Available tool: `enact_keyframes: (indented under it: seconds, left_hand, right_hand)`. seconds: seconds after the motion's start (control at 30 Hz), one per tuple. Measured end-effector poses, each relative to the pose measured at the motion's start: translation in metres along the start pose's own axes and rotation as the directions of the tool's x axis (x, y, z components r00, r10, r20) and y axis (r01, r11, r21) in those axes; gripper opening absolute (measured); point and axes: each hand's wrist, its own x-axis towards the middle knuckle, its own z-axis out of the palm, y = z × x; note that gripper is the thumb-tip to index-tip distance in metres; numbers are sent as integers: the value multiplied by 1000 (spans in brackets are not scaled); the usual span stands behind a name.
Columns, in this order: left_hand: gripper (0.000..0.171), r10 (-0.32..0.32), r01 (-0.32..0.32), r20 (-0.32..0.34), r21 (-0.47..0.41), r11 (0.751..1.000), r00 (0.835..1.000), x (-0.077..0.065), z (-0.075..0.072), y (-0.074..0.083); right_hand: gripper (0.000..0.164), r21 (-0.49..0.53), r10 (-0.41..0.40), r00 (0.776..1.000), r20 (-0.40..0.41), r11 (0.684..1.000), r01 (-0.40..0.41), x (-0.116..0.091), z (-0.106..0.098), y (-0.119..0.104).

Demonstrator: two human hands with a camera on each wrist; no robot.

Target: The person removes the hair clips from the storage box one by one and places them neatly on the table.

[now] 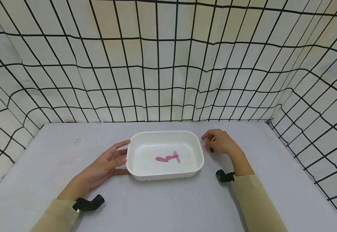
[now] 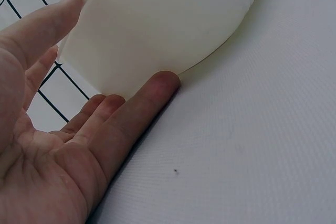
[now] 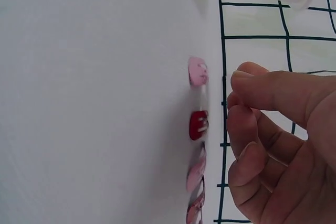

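A white plastic tray stands on the table with several pink hair clips lying inside. My left hand rests against the tray's left end, fingers extended; in the left wrist view its fingertips touch the wall. To the right of the tray, my right hand hovers with bent fingers over more clips on the table. The right wrist view shows these in a row: a light pink clip, a red clip and further pink ones. Nothing shows between the right fingertips.
A white cloth covers the table. Black wire mesh with white sheeting behind it rises along the back and both sides. Dark wrist-worn devices sit at both sleeve cuffs.
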Motion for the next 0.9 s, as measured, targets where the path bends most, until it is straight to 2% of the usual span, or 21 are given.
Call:
enact_keyframes:
  seconds: [0.13,0.33,0.53,0.7,0.9]
  left_hand:
    - [63,-3,3,0,-2,1000,1000,0,-1,0]
    - [63,-2,2,2,2,1000,1000,0,0,2]
    - [64,2,-2,11,-6,1000,1000,0,0,1]
    - [64,0,0,10,-11,1000,1000,0,0,1]
    - [64,0,0,13,-19,1000,1000,-1,-1,1]
  right_hand:
    - [26,21,12,999,-34,1000,-11,-4,-9,-1]
    - [25,52,-22,990,-138,998,30,-14,-29,-3]
    - [23,157,-25,985,-172,986,53,-25,-45,-13]
    - [23,212,-65,983,-172,972,101,-31,-47,-27]
    - [20,201,-116,979,-168,968,149,-32,-36,-44]
